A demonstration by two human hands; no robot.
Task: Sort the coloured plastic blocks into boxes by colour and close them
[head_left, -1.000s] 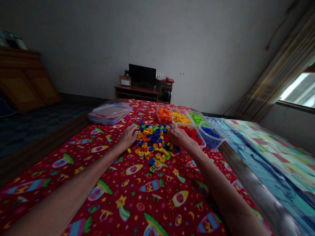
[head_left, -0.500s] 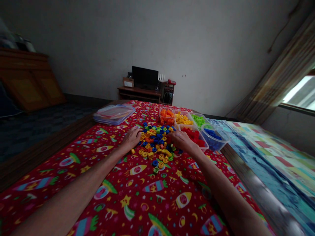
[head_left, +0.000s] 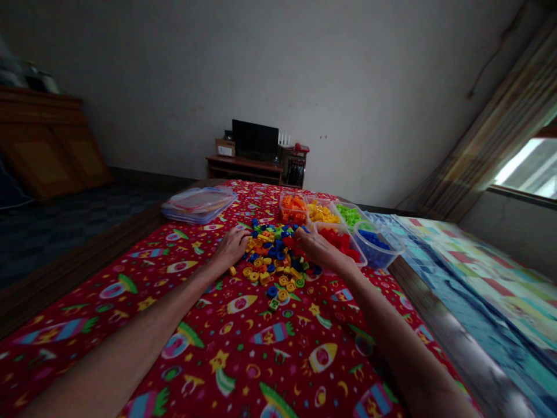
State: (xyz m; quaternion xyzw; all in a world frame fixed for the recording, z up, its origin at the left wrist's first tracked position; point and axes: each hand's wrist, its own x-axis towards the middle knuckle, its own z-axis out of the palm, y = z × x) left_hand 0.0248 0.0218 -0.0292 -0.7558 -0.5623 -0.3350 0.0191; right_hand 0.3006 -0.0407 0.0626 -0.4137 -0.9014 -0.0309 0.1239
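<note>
A pile of mixed toy building blocks (head_left: 272, 251) in blue, yellow, orange and green lies on a red patterned cloth (head_left: 243, 342). My left hand (head_left: 234, 246) rests at the pile's left edge, fingers loosely apart and touching the outer blocks. At the right side of the pile is my right hand (head_left: 314, 246), its fingers bent down and closed around a red building block (head_left: 289, 242), which is partly hidden. Just beyond that hand stands a clear tub of red blocks (head_left: 342, 242).
Clear tubs of orange blocks (head_left: 294, 208), yellow blocks (head_left: 321, 213), green blocks (head_left: 348, 215) and blue blocks (head_left: 373, 239) stand at the right. Stacked plastic lids (head_left: 200, 204) lie at the far left. A bed (head_left: 470, 249) adjoins the table's right edge.
My right hand has shifted slightly left over the pile, and the red block has moved with it. My left hand stays by the left edge. The camera view has shifted slightly.
</note>
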